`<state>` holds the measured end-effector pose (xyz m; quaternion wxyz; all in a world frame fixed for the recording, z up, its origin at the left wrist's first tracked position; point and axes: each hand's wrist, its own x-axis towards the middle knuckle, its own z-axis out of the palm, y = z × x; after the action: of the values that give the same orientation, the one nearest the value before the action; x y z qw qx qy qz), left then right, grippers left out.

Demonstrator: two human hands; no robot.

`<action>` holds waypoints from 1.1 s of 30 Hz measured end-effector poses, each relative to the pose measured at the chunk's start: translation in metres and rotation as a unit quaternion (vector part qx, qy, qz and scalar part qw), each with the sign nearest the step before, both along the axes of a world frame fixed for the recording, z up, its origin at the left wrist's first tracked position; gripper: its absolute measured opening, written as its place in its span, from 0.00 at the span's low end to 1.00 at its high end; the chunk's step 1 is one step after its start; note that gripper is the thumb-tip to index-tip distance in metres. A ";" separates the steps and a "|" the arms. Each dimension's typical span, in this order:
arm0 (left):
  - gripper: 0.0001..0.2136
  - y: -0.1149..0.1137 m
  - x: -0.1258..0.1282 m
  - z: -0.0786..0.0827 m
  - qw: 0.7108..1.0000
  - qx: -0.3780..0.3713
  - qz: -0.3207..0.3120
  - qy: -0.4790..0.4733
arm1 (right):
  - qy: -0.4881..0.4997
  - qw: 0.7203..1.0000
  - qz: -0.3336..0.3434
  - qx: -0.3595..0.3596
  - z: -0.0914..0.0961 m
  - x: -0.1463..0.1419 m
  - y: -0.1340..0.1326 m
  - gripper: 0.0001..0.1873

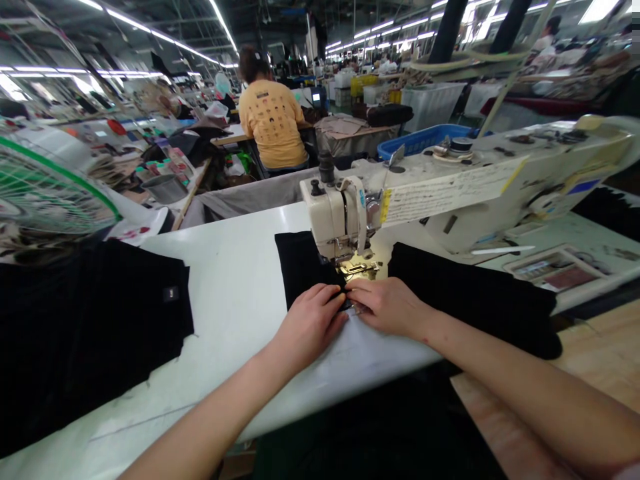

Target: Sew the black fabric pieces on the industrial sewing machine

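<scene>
A piece of black fabric [301, 263] lies on the pale table, its right part under the needle area of a sewing machine [333, 220]. My left hand [315, 317] grips the near edge of this fabric, fingertips pinched close to the lit needle plate [361, 267]. Just beside it, my right hand [383, 303] pinches the same edge, and the fingertips of both hands almost meet. What lies under my right fingers is partly hidden. A stack of black fabric [465, 293] rests right of my right hand.
More black fabric with a small label [100, 320] covers the table's left side. A green-rimmed fan [55, 187] stands at the far left. Beyond the machine are a blue basket [425, 137] and a seated person in a yellow shirt [273, 123]. White scissors-like tool [503, 251] lies right.
</scene>
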<state>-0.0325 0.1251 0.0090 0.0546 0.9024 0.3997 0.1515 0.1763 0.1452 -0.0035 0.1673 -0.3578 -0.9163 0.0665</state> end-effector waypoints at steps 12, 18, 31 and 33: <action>0.12 0.043 -0.013 -0.001 1.000 0.013 -0.008 -0.006 | -0.058 0.996 -0.070 0.000 0.012 -0.014 0.015 0.10; 0.13 0.050 -0.015 -0.002 1.000 0.024 0.001 -0.008 | -0.046 0.997 -0.068 0.000 0.009 -0.009 -0.024 0.09; 0.27 0.037 -0.011 -0.021 0.986 -0.012 0.167 0.024 | -0.003 0.996 -0.044 0.078 -0.030 -0.008 -0.059 0.17; 0.28 0.037 -0.010 -0.019 0.984 -0.028 0.175 0.036 | -0.005 0.997 -0.041 0.069 -0.028 -0.007 -0.059 0.18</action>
<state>-0.0429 0.1625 -0.0101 0.0378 0.8218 0.5569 0.1146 0.1694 0.0860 -0.0313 0.1896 -0.3834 -0.9039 -0.0055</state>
